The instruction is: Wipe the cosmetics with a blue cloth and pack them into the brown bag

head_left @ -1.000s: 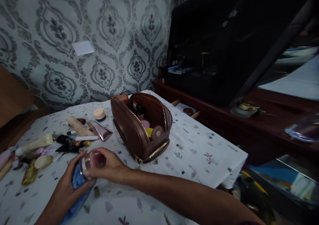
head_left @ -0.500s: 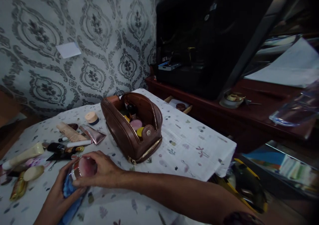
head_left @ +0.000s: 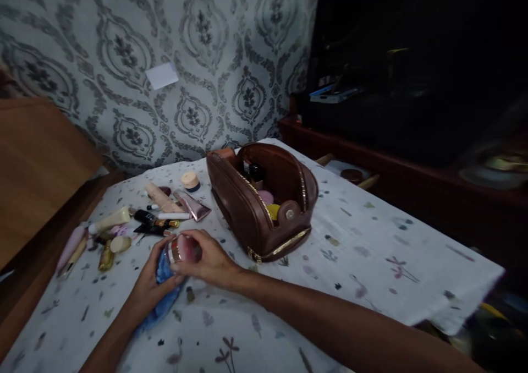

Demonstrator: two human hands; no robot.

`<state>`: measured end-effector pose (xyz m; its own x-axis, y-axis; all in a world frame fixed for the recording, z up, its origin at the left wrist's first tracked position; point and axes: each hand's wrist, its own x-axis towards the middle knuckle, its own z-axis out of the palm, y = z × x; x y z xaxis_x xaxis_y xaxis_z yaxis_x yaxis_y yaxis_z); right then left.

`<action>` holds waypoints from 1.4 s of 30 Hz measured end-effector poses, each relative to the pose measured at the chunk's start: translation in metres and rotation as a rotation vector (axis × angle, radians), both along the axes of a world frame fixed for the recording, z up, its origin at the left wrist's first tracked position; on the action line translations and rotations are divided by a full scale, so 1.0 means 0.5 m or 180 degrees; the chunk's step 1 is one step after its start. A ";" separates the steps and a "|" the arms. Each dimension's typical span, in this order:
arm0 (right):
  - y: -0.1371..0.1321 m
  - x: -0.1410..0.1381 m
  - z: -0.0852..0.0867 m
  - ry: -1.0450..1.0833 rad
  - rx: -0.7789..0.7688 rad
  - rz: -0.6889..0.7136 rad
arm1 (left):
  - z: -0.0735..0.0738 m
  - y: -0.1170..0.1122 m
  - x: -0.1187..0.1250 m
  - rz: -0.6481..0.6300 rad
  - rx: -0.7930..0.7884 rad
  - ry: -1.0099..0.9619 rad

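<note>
Between my two hands is a small round cosmetic jar (head_left: 181,250) with a pink face and a shiny silver band. My right hand (head_left: 210,260) grips the jar around its pink end. A blue cloth (head_left: 164,285) is held in my left hand (head_left: 152,282), pressed against the jar's other side, its lower part hanging down to the tablecloth. Just beyond my right hand stands a brown leather makeup bag (head_left: 243,213), unzipped, with a pink round item (head_left: 266,197), a yellow one (head_left: 273,212) and dark items inside.
Left of the bag lie several cosmetics: a rose-coloured tube (head_left: 193,204), a cream tube (head_left: 110,219), black tubes (head_left: 150,223) and a gold bottle (head_left: 106,256). A beige-lidded jar (head_left: 190,181) stands behind them. A wooden panel (head_left: 41,169) borders the left side; a dark red cabinet (head_left: 396,172) the right.
The camera view has swung left, so everything sits further right in the picture. Both hands keep hold of the jar and cloth, with little visible change in grip.
</note>
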<state>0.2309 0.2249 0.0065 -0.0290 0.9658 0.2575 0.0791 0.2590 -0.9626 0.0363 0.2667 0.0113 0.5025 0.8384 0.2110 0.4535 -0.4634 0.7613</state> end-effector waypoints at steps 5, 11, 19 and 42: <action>0.000 -0.004 0.000 0.0105 0.0075 0.0031 | 0.010 -0.011 0.006 0.0036 -0.0078 -0.0153; -0.006 0.000 0.009 0.0108 -0.0234 0.0093 | 0.011 -0.019 0.009 0.0094 0.0122 -0.0003; -0.010 -0.002 0.013 0.0331 -0.0111 0.0168 | 0.000 -0.016 0.002 0.0057 0.0069 -0.0074; 0.004 0.008 0.016 0.1031 -0.0665 0.1135 | 0.027 -0.016 -0.008 0.0231 -0.0916 -0.0627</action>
<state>0.2350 0.2269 0.0143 -0.3163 0.9422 0.1106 -0.2892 0.0152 -0.9572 0.0322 0.2586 0.0246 0.4126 0.9097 0.0479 0.3088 -0.1891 0.9321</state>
